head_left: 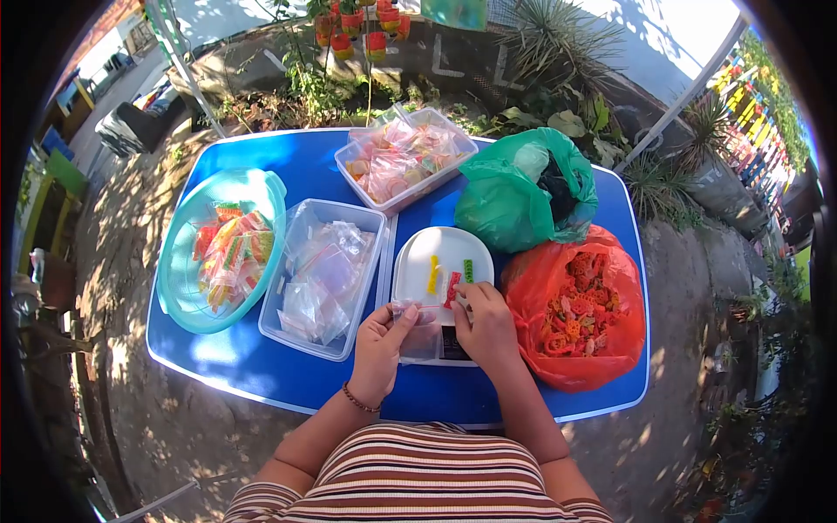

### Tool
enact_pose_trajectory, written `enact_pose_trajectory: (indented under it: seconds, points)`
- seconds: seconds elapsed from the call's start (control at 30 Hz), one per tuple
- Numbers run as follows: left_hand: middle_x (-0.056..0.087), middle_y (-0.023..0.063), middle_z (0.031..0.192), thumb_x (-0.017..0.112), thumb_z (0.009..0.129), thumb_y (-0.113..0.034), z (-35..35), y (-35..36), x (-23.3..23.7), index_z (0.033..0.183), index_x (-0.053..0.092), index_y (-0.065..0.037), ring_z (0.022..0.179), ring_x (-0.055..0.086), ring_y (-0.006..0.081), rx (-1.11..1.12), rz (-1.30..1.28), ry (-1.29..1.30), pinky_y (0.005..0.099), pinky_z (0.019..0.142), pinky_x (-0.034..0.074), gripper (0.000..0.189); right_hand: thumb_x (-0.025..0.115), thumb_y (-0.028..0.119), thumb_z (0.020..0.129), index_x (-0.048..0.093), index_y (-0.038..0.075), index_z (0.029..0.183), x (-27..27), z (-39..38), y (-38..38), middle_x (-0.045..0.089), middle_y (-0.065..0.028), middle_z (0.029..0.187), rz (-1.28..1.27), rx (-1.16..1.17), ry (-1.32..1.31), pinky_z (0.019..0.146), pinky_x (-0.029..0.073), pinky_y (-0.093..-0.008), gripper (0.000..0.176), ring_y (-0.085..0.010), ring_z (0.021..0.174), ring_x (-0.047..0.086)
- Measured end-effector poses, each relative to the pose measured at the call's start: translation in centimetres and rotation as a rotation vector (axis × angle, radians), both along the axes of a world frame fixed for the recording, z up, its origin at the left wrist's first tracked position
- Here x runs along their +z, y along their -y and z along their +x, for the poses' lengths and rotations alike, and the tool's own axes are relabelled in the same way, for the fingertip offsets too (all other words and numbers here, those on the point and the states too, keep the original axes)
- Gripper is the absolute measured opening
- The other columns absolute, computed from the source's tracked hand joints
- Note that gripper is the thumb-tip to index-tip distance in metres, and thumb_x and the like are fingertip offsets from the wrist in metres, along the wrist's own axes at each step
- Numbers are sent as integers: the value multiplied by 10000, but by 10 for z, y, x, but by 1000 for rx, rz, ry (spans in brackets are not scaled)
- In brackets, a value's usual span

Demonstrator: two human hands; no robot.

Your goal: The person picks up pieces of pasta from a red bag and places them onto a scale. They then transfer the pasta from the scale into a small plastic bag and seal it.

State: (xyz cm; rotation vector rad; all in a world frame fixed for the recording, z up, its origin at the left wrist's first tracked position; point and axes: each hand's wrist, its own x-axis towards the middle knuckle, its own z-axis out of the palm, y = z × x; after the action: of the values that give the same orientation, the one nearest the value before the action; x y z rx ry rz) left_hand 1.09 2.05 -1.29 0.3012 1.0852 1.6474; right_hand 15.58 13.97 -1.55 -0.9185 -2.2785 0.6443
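Note:
On a blue table, a white scale with a plate (418, 249) carries yellow, white, red and green strips. My left hand (384, 340) pinches a small clear plastic bag (421, 340) by its edge, just over the plate's front left. The fingers of my right hand (482, 318) are closed at the red strip (452, 289), beside the bag's opening. The green strip (468, 271) lies just beyond my right fingers, and the yellow strip (433, 274) lies farther left. A dark display area shows below the plate, partly behind the bag.
Around the scale stand a red bag (523, 301) of colourful pieces, a green plastic bag (497, 196), a box of clear bags (305, 349), a box of filled packets (405, 202) and a turquoise basin (179, 261) with packed strips. The blue table (235, 370) has rounded corners.

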Motion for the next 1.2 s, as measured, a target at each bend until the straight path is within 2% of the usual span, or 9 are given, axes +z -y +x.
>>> enact_pose_trajectory:
  seconds: [0.37,0.47,0.57,0.67,0.7,0.8,0.93,1.1,1.2]
  points:
    - [767,166,987,757,936,-67,-3,6,-8,1057,711,59,894,752,183,-19,38,-228,301,827,621,180,705,52,831,671,-16,1068,-8,-7,3,671,-189,937,42,-120,121,814,549,-460,249,-389,887,664]
    - [770,156,968,789,905,-58,-4,6,-10,1045,711,56,872,749,165,-35,44,-286,293,821,619,197,680,-4,833,689,-21,997,0,-1,3,676,-169,931,108,-181,30,733,565,-421,165,-339,823,684]
    - [771,145,957,811,879,-41,-4,6,-13,1041,710,55,863,747,154,-34,72,-308,285,808,618,214,673,-61,827,706,-23,964,29,6,8,670,-131,916,-160,-151,-255,678,557,-321,147,-232,762,686]
    - [772,141,962,819,867,-29,-4,4,-6,1046,711,55,869,745,146,-73,96,-345,278,802,616,226,676,-101,813,718,-19,982,24,25,5,661,-96,905,-363,164,-614,655,528,-249,193,-150,727,661]
    - [772,141,967,821,865,-29,-6,5,-4,1049,710,55,873,745,145,-111,103,-356,276,801,615,231,678,-105,811,729,-11,968,31,31,5,656,-92,922,-364,224,-554,656,514,-239,190,-137,738,654]
    - [773,133,981,825,859,-28,-9,5,3,1053,713,51,876,743,139,-197,118,-426,269,799,612,238,662,-115,817,729,-13,938,54,36,6,661,-100,925,-156,206,-293,653,522,-260,171,-157,751,666]
    - [775,69,965,833,867,-84,-10,4,7,1085,745,28,871,715,83,-282,91,-530,228,769,581,261,670,-111,819,729,-9,926,63,42,1,674,-96,901,-213,276,-243,666,531,-276,160,-169,760,672]
    - [771,79,961,783,915,-85,-8,3,9,1091,739,44,875,727,115,-432,131,-369,264,814,594,222,750,-49,814,730,4,922,64,32,10,691,-93,888,-418,234,-309,684,533,-306,121,-206,747,669]
    - [768,97,963,751,941,-76,-6,4,10,1096,733,55,883,736,139,-432,160,-264,287,831,606,204,785,-16,801,731,13,917,54,29,10,696,-95,888,-223,270,-263,704,522,-337,131,-241,771,666]
